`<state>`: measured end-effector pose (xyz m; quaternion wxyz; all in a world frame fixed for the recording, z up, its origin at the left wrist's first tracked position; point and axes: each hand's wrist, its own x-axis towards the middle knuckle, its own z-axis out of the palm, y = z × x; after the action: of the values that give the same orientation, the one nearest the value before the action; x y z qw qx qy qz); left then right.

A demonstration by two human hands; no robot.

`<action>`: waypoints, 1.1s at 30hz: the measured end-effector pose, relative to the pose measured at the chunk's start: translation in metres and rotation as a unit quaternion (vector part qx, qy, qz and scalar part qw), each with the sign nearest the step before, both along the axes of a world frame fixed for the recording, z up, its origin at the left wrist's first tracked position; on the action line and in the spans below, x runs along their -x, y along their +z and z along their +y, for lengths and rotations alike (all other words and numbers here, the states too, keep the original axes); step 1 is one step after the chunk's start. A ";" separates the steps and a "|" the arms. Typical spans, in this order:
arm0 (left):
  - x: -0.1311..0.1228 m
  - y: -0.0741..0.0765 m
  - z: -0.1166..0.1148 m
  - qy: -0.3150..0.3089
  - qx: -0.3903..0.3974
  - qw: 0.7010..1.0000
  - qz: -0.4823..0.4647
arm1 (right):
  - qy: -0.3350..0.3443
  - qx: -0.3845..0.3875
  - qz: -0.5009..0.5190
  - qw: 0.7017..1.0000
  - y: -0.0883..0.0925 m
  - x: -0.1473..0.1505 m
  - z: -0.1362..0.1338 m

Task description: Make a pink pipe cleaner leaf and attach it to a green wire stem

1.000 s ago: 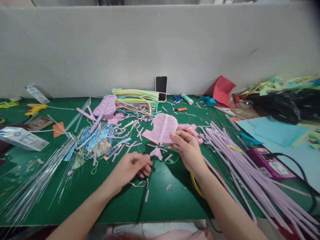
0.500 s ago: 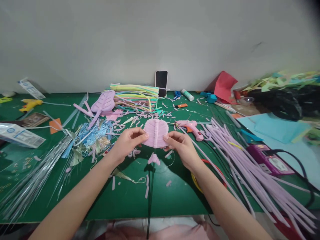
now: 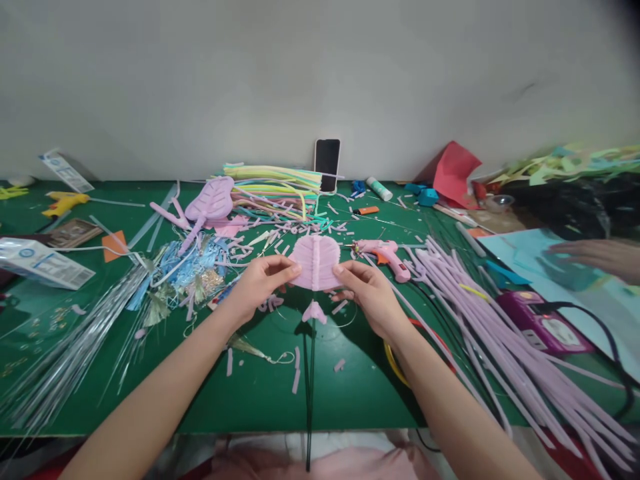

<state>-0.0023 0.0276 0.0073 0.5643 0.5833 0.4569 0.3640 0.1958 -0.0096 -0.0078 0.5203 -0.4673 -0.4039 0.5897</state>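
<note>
A lilac pipe-cleaner leaf (image 3: 315,262) with a raised middle rib is held up over the green table, pinched at both edges. My left hand (image 3: 267,283) has thumb and fingers closed on its left edge. On the opposite edge, my right hand (image 3: 365,293) grips it the same way. Just below the leaf is a small lilac pipe-cleaner piece (image 3: 315,311) on dark thin stems (image 3: 310,393) that run down toward my lap. Another lilac leaf shape (image 3: 213,200) with a stalk lies beyond my left hand.
A pink glue gun (image 3: 390,257) lies right of the leaf, beside a bundle of lilac pipe cleaners (image 3: 480,320) and a purple box (image 3: 550,323). Silver strands (image 3: 85,340) spread at left. A phone (image 3: 327,165) leans on the wall. Another person's hand (image 3: 600,259) is at far right.
The other person's hand has come into view at the far right. My hands still hold the leaf, and the dark stems below it have swung a little to the right.
</note>
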 end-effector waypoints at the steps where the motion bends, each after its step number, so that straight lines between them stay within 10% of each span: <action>1: -0.001 -0.001 -0.001 0.006 0.009 1.000 -0.009 | 0.001 0.002 0.002 1.000 0.000 0.000 0.000; 22: -0.009 -0.001 -0.006 -0.007 -0.033 0.999 0.023 | 0.060 0.017 0.009 0.998 -0.002 0.010 -0.003; 33: -0.006 -0.002 -0.012 -0.141 0.134 0.981 -0.003 | 0.018 0.010 0.018 1.000 -0.008 0.008 -0.002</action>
<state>0.0042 0.0157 0.0056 0.6841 0.5600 0.4133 0.2182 0.1878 -0.0117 -0.0159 0.5122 -0.4545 -0.3964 0.6115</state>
